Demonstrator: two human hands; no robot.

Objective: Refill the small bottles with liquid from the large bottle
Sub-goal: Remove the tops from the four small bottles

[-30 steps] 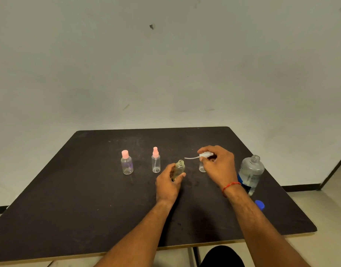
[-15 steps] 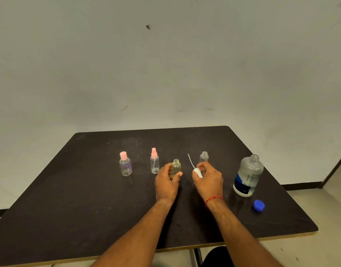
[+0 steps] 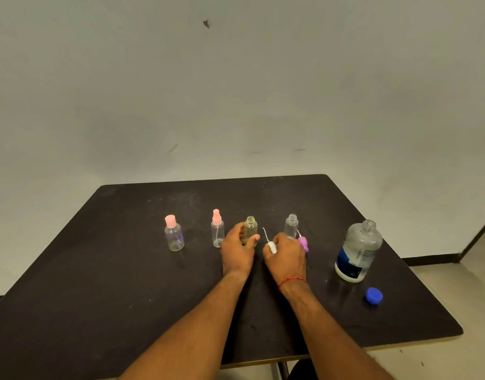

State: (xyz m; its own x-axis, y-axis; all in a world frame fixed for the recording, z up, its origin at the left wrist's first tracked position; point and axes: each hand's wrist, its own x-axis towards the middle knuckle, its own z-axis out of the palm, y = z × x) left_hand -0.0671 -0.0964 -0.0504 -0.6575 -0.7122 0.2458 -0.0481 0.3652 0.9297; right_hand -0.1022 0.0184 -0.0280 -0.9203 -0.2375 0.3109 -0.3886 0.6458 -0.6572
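Observation:
My left hand point(image 3: 237, 249) grips a small yellowish bottle point(image 3: 250, 229) with an open neck, standing on the black table point(image 3: 98, 283). My right hand point(image 3: 286, 255) pinches a white spray cap point(image 3: 271, 246); its thin dip tube points up. Behind that hand stands an uncapped clear small bottle point(image 3: 291, 225), with a purple spray cap point(image 3: 303, 243) lying beside it. The large clear bottle point(image 3: 358, 250) with a blue label stands open at the right. Its blue cap point(image 3: 374, 295) lies in front of it.
Two more small clear bottles stand at the left: one with a pink flip cap point(image 3: 174, 233) and one with a pink spray top point(image 3: 217, 229). The table's front edge runs near my forearms, and a plain wall rises behind the table.
My right hand came down and left from over the clear bottle with the white spray cap, now low beside the yellowish bottle. My left hand kept its grip.

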